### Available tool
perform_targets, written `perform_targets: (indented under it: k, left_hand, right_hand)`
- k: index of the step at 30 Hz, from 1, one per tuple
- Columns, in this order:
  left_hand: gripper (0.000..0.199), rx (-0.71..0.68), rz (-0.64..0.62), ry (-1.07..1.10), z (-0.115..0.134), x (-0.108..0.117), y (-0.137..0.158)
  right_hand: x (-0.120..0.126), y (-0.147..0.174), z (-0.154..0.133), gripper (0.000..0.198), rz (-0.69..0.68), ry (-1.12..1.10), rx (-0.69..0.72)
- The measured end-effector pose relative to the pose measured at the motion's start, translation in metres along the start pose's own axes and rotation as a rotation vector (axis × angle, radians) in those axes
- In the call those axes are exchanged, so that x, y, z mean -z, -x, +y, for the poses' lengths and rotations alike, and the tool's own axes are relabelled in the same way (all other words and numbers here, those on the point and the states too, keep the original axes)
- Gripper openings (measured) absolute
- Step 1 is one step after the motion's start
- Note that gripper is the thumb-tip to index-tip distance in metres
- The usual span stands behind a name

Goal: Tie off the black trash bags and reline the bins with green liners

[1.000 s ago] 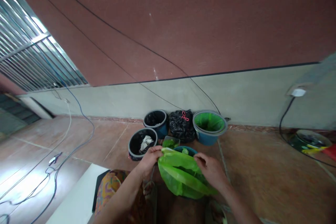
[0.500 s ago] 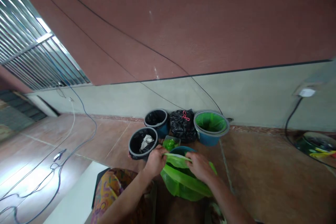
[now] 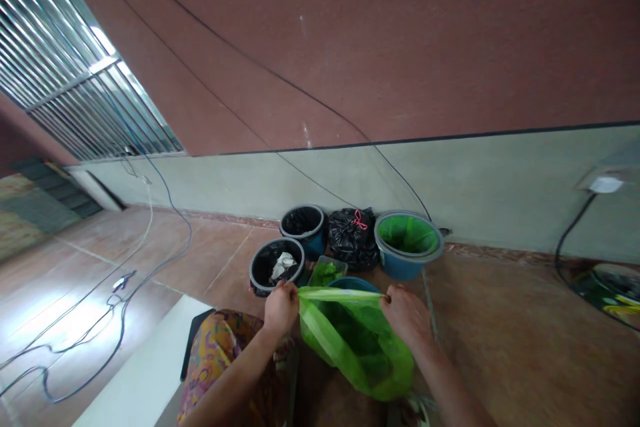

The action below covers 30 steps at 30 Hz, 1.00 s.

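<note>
A thin green plastic bag (image 3: 357, 340) is stretched between my two hands, its mouth gaping toward me. My left hand (image 3: 281, 310) pinches one corner of its rim, and my right hand (image 3: 407, 313) grips the opposite corner. Just behind the bag shows the rim of a blue bucket (image 3: 353, 283), mostly hidden by the bag. Left of it sits a small clear container (image 3: 327, 271) with something green inside. A bin lined in black (image 3: 277, 267) with crumpled white material in it stands beyond my left hand.
Along the wall are another black-lined bin (image 3: 303, 230), a full black bag (image 3: 353, 239) with a pink tie, and a bucket lined in green (image 3: 407, 243). Cables (image 3: 123, 307) trail over the floor at left, near a white board (image 3: 145, 367). A dark round object (image 3: 610, 287) lies far right.
My hands have moved apart, pulling the green bag's rim wider and straighter. The bag's mouth is opened more toward me, and the view has shifted slightly.
</note>
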<state>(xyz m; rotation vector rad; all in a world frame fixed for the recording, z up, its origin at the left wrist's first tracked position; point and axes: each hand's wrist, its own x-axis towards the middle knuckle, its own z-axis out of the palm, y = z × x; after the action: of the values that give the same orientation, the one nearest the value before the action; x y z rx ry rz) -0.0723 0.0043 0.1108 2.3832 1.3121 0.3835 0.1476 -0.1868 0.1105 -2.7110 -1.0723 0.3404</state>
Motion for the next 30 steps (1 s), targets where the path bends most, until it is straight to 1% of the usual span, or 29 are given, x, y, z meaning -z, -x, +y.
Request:
perform_targets:
  k: [2, 5, 6, 7, 8, 9, 11, 13, 15, 17, 21, 26, 30]
  left_hand:
    - [0.018, 0.069, -0.018, 0.23, -0.002, -0.004, -0.003]
    - [0.015, 0.217, -0.119, 0.609, -0.003, -0.01, -0.005]
    - [0.014, 0.247, -0.136, 0.686, -0.003, -0.011, -0.005]
    - [0.014, 0.247, -0.141, 0.714, -0.003, -0.012, -0.005]
    - [0.015, 0.214, -0.139, 0.689, -0.004, -0.012, -0.005]
    - [0.016, 0.159, -0.122, 0.612, -0.005, -0.011, -0.004]
    - [0.019, 0.022, -0.058, 0.358, -0.007, -0.008, -0.003]
    - [0.021, -0.062, 0.006, 0.1, -0.007, -0.004, -0.002]
    - [0.021, -0.059, 0.025, -0.075, -0.007, -0.001, 0.0]
    - [0.019, -0.029, 0.001, -0.184, -0.009, 0.0, 0.001]
    - [0.021, 0.047, -0.016, -0.302, -0.022, 0.001, -0.002]
    - [0.023, 0.189, -0.006, -0.291, -0.046, 0.005, -0.008]
    - [0.025, 0.204, 0.016, -0.26, -0.048, 0.01, -0.01]
  right_hand:
    - [-0.003, -0.002, 0.001, 0.027, -0.023, 0.003, 0.004]
    - [-0.007, -0.007, 0.006, 0.026, -0.036, 0.009, -0.017]
    - [-0.008, -0.008, 0.008, 0.026, -0.033, 0.009, -0.026]
    - [-0.009, -0.009, 0.01, 0.025, -0.027, 0.005, -0.036]
    - [-0.009, -0.01, 0.012, 0.023, -0.023, -0.002, -0.042]
    - [-0.009, -0.01, 0.013, 0.022, -0.019, -0.011, -0.049]
    - [-0.009, -0.011, 0.015, 0.02, -0.013, -0.028, -0.072]
    - [-0.009, -0.013, 0.017, 0.018, -0.011, -0.038, -0.095]
    - [-0.009, -0.014, 0.02, 0.018, -0.007, -0.041, -0.112]
    - [-0.01, -0.015, 0.024, 0.018, 0.0, -0.043, -0.123]
    - [-0.011, -0.018, 0.037, 0.023, 0.026, -0.056, -0.187]
    - [-0.005, -0.018, 0.054, 0.028, 0.017, -0.072, -0.301]
    - [-0.008, -0.016, 0.064, 0.035, -0.034, -0.033, -0.276]
